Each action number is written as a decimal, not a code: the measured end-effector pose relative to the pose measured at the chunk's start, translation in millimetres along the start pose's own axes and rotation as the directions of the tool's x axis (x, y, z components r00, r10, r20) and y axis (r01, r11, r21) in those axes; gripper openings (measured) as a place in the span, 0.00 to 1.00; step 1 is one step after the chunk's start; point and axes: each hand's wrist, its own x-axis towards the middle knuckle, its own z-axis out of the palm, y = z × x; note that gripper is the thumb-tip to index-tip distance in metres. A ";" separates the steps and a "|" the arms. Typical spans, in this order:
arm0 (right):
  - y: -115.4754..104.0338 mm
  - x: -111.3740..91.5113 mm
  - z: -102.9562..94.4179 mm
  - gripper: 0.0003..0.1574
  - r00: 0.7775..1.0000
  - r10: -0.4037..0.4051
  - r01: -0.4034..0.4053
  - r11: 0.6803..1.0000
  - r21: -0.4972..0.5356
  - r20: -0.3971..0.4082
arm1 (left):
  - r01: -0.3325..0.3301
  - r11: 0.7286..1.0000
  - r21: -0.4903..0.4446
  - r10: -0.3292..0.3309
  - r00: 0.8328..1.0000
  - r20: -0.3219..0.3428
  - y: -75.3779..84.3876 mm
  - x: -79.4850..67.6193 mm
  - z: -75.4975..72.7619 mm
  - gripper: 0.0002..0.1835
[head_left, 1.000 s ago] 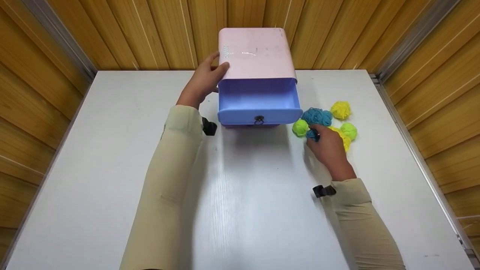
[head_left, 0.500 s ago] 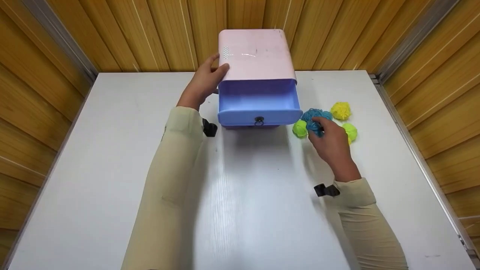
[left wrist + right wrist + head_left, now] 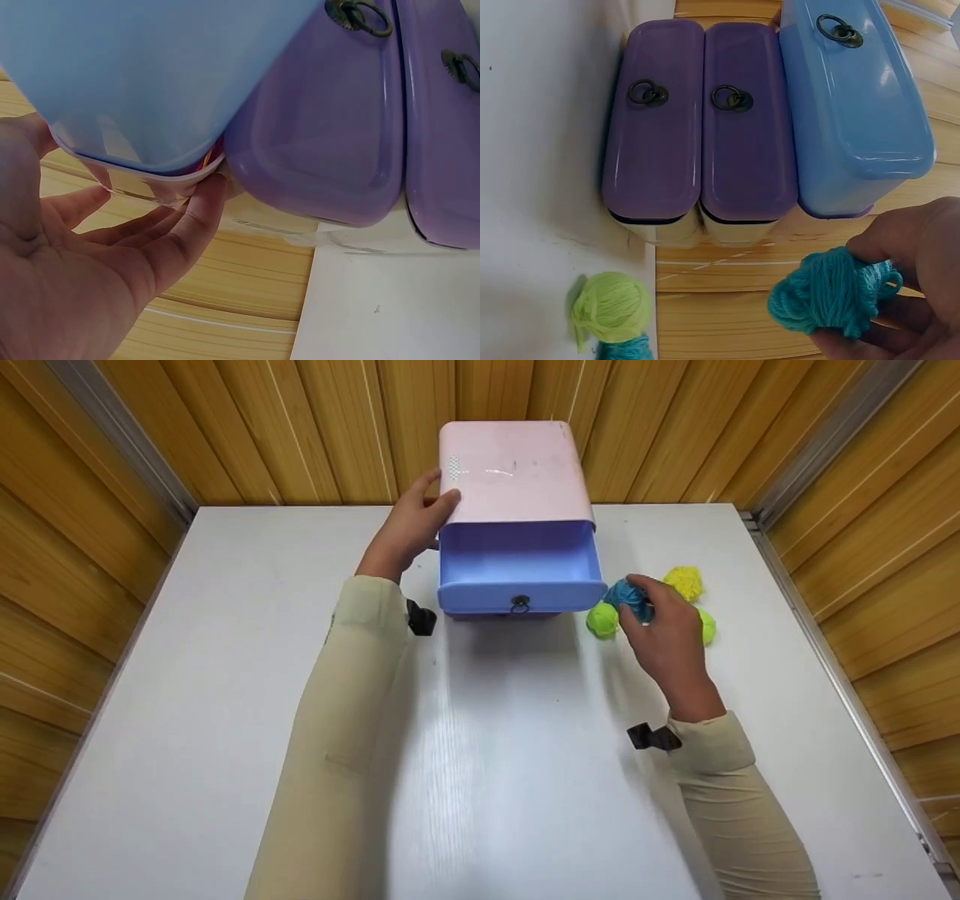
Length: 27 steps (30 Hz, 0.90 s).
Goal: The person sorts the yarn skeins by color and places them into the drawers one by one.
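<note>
A pink cabinet [image 3: 514, 472] stands at the back of the table, its top blue drawer [image 3: 521, 596] pulled out. My left hand [image 3: 409, 525] rests against its left side with the fingers spread and the thumb at the top edge. Between the thumb and fingers of my right hand [image 3: 667, 637] is a teal-blue yarn ball [image 3: 832, 292], held up to the right of the drawer front. A green yarn ball [image 3: 602, 620] lies just left of that hand, with another teal ball [image 3: 626, 351] beside it in the right wrist view.
A yellow yarn ball [image 3: 684, 583] lies behind my right hand, and a second green ball [image 3: 707, 628] is partly covered by it. Two purple drawers [image 3: 750, 150] sit pushed in below the blue one. Wood-grain panels [image 3: 300, 427] border the white table [image 3: 225, 660].
My right hand has lifted the teal yarn ball up and slightly away from the pile. It now covers the yellow ball seen earlier near the second green one. The left hand stays put.
</note>
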 end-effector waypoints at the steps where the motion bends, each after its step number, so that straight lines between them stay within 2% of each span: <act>1: -1.3 0.7 -0.7 0.23 1.000 -0.006 0.006 1.000 0.005 -0.009 | 0.001 1.000 0.001 -0.001 1.000 0.000 0.1 0.1 0.2 0.38; 6: -6.9 4.4 -4.2 0.23 0.999 -0.037 0.037 0.999 0.011 -0.032 | -0.006 1.000 -0.016 0.006 1.000 -0.002 0.6 1.0 1.4 0.37; 13: -11.7 8.6 -8.4 0.23 0.993 -0.089 0.092 0.995 0.043 -0.079 | 0.001 1.000 0.009 -0.001 1.000 -0.011 0.6 2.0 2.7 0.37; 22: -18.4 14.5 -12.8 0.23 0.984 -0.136 0.139 0.990 0.016 -0.117 | 0.006 1.000 0.000 -0.006 1.000 -0.008 0.7 3.1 1.9 0.37; 27: -24.1 18.1 -15.2 0.22 0.976 -0.163 0.170 0.985 0.034 -0.143 | 0.016 1.000 0.003 -0.016 1.000 -0.013 0.6 3.6 1.5 0.37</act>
